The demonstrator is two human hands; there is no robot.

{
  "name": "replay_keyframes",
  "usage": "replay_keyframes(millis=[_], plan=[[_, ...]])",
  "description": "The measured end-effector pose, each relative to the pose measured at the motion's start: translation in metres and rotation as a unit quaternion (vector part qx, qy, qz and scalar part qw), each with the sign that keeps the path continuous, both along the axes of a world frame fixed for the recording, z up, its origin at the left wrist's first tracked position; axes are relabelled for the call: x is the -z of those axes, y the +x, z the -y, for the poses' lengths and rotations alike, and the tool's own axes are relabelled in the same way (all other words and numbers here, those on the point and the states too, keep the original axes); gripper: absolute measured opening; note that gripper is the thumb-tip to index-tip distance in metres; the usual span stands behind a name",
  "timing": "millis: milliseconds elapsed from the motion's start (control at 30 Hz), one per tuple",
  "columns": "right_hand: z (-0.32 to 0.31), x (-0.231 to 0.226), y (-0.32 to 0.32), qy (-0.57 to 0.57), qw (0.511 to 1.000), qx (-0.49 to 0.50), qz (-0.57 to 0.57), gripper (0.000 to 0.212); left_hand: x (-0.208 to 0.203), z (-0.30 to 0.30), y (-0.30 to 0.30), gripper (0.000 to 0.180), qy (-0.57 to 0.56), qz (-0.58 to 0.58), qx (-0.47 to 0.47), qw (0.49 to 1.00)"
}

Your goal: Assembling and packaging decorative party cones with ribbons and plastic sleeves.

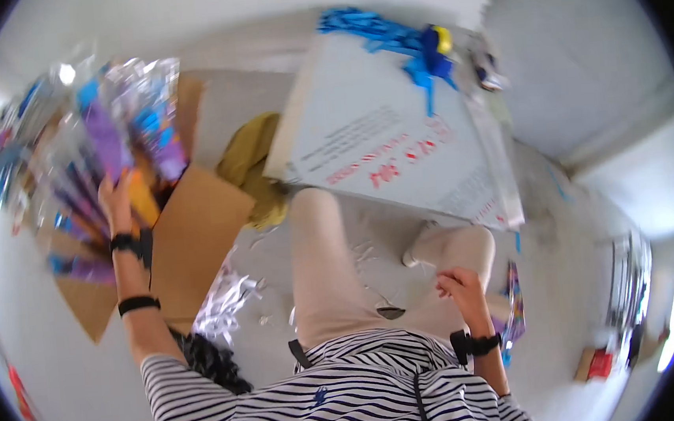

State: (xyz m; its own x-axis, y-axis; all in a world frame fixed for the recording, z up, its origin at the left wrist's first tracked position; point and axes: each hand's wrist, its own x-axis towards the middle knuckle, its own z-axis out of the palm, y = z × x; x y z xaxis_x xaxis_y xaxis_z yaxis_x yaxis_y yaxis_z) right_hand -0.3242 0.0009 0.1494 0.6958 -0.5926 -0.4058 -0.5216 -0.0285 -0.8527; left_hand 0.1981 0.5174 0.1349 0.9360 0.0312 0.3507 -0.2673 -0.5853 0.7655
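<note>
At the left my left hand reaches over an open cardboard box, its fingers closed around the lower end of a purple packet. Blur softens the grip. More long wrapped packets in purple, blue and orange crowd the box, and a clear-wrapped packet stands beside the held one. Over my right thigh hangs my right hand. Its fingers are curled together; anything between them is too small to make out.
A white board-like panel with red print lies ahead, bearing blue ribbons and a yellow-and-blue roll. Olive cloth lies between panel and box. Pale strips and a black bag are near my left side.
</note>
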Motion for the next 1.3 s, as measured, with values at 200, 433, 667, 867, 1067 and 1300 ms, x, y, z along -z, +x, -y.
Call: replay_keyframes(millis=[200,433,667,867,1067,1300], plan=[[0.018,0.006,-0.03,-0.047,0.994,0.095,-0.003,0.016,0.137,-0.045,0.02,0.061,0.048,-0.086,-0.068,0.993],[0.078,0.015,-0.093,-0.142,0.948,0.283,-0.027,0.018,0.068,0.029,0.035,0.034,0.141,0.104,-0.097,0.98],[0.173,0.075,-0.104,-0.05,0.916,0.397,0.033,0.019,0.073,0.024,0.027,0.023,0.268,0.055,-0.137,0.952],[0.244,0.106,-0.089,-0.139,0.914,0.365,-0.11,0.025,0.049,0.105,-0.047,0.011,0.181,0.143,-0.065,0.971],[0.297,0.125,-0.069,-0.344,0.854,0.317,-0.227,0.05,0.015,0.275,-0.113,0.018,0.113,0.024,0.164,0.98],[0.323,0.142,-0.053,-0.335,0.841,0.325,-0.273,0.076,0.043,0.443,-0.197,0.032,0.215,-0.038,0.495,0.841]])
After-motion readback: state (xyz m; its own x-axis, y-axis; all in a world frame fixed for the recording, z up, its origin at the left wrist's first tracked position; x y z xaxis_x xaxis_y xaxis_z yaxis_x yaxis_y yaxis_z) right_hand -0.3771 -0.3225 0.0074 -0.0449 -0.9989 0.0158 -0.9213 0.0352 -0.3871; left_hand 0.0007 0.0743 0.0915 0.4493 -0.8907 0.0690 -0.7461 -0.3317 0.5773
